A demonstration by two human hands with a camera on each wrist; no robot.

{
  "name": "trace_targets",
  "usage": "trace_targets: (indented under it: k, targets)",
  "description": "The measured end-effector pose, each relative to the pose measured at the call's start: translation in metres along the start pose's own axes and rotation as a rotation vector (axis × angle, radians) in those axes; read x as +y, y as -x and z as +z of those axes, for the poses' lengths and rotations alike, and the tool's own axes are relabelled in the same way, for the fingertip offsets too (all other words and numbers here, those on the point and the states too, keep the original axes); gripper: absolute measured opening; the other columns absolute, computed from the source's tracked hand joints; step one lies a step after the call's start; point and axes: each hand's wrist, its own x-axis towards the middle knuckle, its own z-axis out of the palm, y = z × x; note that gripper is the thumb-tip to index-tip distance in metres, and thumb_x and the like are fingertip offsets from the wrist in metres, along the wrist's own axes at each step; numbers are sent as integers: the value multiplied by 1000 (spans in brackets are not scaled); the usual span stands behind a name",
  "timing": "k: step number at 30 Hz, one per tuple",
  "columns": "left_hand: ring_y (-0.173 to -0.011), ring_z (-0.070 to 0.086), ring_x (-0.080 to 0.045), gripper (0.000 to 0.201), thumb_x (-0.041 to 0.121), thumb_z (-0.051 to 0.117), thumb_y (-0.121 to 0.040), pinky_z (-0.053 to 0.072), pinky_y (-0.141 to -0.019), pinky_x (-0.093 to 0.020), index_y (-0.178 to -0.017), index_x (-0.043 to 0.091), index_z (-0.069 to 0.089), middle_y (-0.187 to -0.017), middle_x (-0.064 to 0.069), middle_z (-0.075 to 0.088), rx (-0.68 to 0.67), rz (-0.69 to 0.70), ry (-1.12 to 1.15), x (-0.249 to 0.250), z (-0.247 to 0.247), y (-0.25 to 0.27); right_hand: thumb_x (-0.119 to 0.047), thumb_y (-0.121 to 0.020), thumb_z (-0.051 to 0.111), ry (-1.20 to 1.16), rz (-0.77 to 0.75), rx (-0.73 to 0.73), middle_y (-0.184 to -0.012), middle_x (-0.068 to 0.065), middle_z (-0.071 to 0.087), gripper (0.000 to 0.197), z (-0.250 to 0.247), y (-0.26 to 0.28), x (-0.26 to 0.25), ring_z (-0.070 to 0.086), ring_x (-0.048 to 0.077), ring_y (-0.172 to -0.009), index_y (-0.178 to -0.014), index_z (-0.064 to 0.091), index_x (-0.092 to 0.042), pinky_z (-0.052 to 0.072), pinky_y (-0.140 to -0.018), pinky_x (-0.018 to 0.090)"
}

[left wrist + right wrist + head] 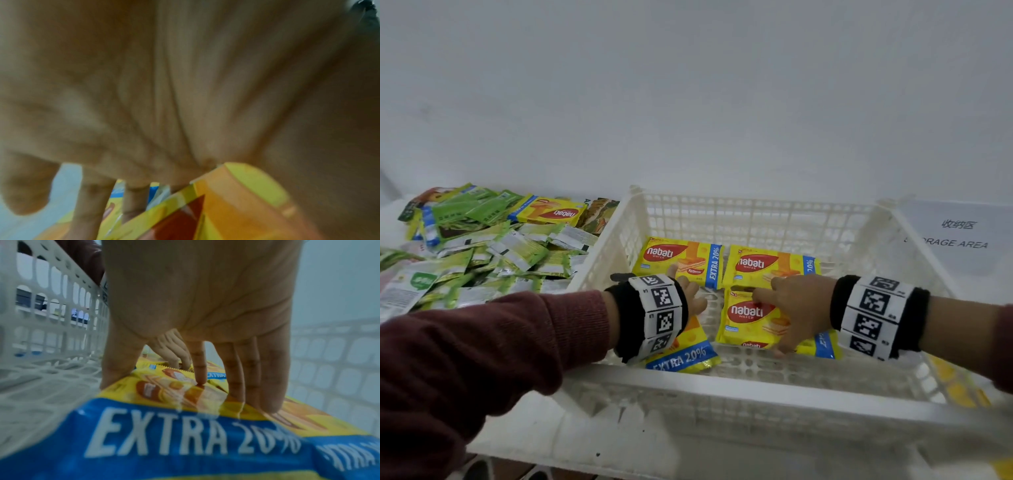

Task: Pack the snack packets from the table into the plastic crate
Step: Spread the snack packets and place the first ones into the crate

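Note:
A white plastic crate stands in front of me with yellow nabati wafer packets on its floor. Two packets lie side by side at the back. My right hand rests with straight, spread fingers on the front-right packet, thumb at its near edge; the right wrist view shows the fingertips touching that packet. My left hand hovers inside the crate with relaxed fingers. A tilted packet lies under its wrist, seen as a yellow packet close under the palm.
On the table left of the crate lies a heap of green snack packets, with one yellow nabati packet on top at the back. A paper sign reading STORAGE AREA lies right of the crate. A white wall closes the back.

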Motion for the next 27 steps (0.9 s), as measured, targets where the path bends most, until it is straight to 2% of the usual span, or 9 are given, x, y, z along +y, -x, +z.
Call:
trace_targets:
  k: [4, 7, 9, 11, 13, 16, 20, 24, 27]
  targets:
    - [-134, 29, -36, 58, 22, 51, -92, 6, -113, -59, -142, 16, 24, -144, -14, 31, -106, 15, -28, -2, -22, -1, -68, -70, 59, 27, 15, 63, -125, 10, 44, 87, 3, -2, 0, 52, 28, -109, -139, 26, -25, 45, -78, 34]
    - [-131, 34, -37, 53, 20, 46, -94, 20, -109, -52, -142, 10, 26, -144, -16, 33, -189, 4, 37, -10, -28, -6, -70, -70, 58, 31, 40, 90, -130, 11, 38, 88, 3, -3, 3, 50, 30, -114, -141, 27, -26, 46, -84, 37]
    - [-122, 43, -34, 53, 24, 47, -93, 32, -102, -44, -142, 13, 27, -137, -13, 39, -189, 18, 56, -14, -28, -7, -71, -69, 57, 20, 50, 91, -132, 10, 37, 90, 2, -3, 6, 49, 28, -115, -141, 26, -27, 46, -85, 37]
    - [-102, 52, -27, 55, 32, 53, -89, 41, -85, -33, -138, 18, 32, -113, -6, 49, -202, 43, 64, -18, -22, -9, -73, -68, 57, 8, 50, 96, -133, 9, 36, 90, 1, -3, 7, 48, 27, -116, -141, 26, -29, 45, -85, 37]
    - [-83, 55, -23, 68, 45, 67, -77, 44, -72, -26, -133, 24, 36, -89, 0, 50, -176, 35, 127, -21, -13, -15, -74, -67, 56, -2, 45, 103, -134, 7, 35, 90, 2, -4, 8, 45, 26, -118, -140, 26, -30, 45, -86, 38]
    - [-79, 61, -27, 105, 53, 84, -44, 49, -71, -37, -128, 31, 25, -107, -1, 56, -248, 9, 61, -23, -9, -19, -75, -65, 57, -50, 42, 99, -134, 3, 35, 89, 2, -5, 11, 43, 25, -118, -137, 28, -33, 47, -89, 40]
    - [-103, 58, -22, 88, 43, 77, -69, 39, -63, -29, -138, 25, 26, -128, 0, 49, -202, 52, 15, -20, -27, 2, -74, -62, 62, -144, 36, 64, -134, 0, 37, 89, 4, -7, 14, 43, 25, -120, -134, 29, -34, 47, -93, 44]
    - [-82, 50, -20, 64, 43, 68, -78, 36, -55, -27, -130, 15, 44, -104, -1, 55, -242, 6, 114, -25, -24, 3, -68, -63, 67, -173, 49, 37, -140, 1, 31, 100, 5, -9, 16, 39, 25, -125, -141, 20, -27, 43, -100, 43]
    - [-81, 44, -18, 75, 55, 69, -72, 38, -60, -28, -129, 10, 49, -96, -3, 51, -264, -66, 213, -31, -27, 2, -63, -64, 69, -149, 81, 2, -139, 4, 27, 103, 5, -10, 18, 38, 25, -125, -143, 17, -23, 43, -100, 42]
